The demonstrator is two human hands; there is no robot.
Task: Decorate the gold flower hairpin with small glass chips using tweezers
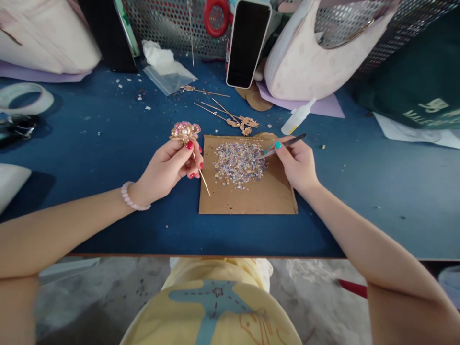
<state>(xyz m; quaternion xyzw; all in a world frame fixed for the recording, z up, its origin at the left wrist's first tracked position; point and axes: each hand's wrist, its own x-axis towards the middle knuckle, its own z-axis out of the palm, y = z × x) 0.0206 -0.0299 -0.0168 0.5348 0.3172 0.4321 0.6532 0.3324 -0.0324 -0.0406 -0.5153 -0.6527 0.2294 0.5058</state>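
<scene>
1. From where I stand, the left hand (165,167) reaches in over the counter (108,143), forearm slanting far and right, thumb on top and fingers curled beneath.
2. Its grip is pinched on the stem of a flower-headed hairpin (185,130); the flower sits just beyond the thumb, on the far side.
3. The hairpin's long axis runs aslant: flower far and left, bare tip near and right, over the left part of a cardboard sheet (247,205).
4. The right hand (300,163) comes in from the near right, its grip clamped on tweezers (295,139).
5. The tweezers point left and slightly near, tips at the right side of the bead pile (239,163) on the cardboard sheet; whether those tips are apart, I can't tell.
</scene>
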